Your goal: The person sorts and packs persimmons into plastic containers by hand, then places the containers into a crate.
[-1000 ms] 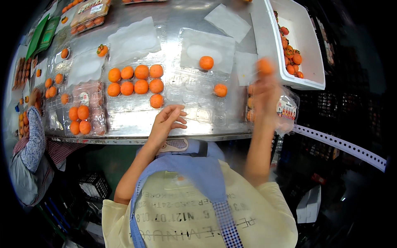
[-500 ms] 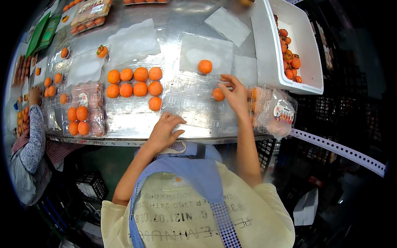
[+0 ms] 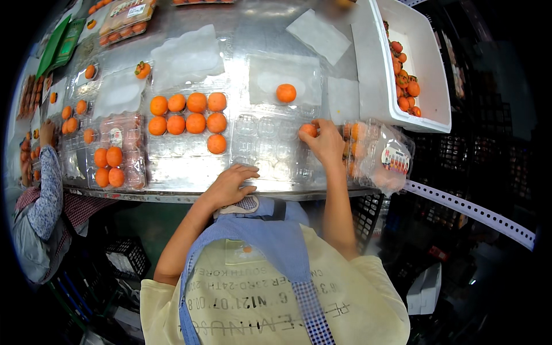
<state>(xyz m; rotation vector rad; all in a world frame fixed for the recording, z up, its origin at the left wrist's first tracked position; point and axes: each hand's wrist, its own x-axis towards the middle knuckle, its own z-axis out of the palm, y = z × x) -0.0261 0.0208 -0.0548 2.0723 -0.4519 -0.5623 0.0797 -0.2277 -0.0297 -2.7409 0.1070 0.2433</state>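
Observation:
My right hand (image 3: 328, 144) is closed around an orange persimmon (image 3: 307, 130) at the right side of a clear plastic tray (image 3: 265, 150) with moulded hollows. Beside that tray's near left corner, by the table edge, my left hand (image 3: 233, 185) is open, thumb apart from the fingers, with nothing in it. One persimmon (image 3: 286, 93) rests on the tray's whitish lid part, beyond the hollows. To the left, a second clear tray (image 3: 178, 164) carries two rows of persimmons (image 3: 196, 122) plus a single one in its near row.
A white foam box (image 3: 422, 115) with persimmons stands at the far right. Stacked filled packs (image 3: 382, 155) sit right of my right hand. White sheets (image 3: 319, 35) lie farther back. At the left, a co-worker's arm (image 3: 48, 172) reaches over the table near more persimmons.
My right hand has closed on the persimmon that lay beside its fingers. My left hand has lowered slightly toward the table edge, and the clear tray sheet between my hands has shifted.

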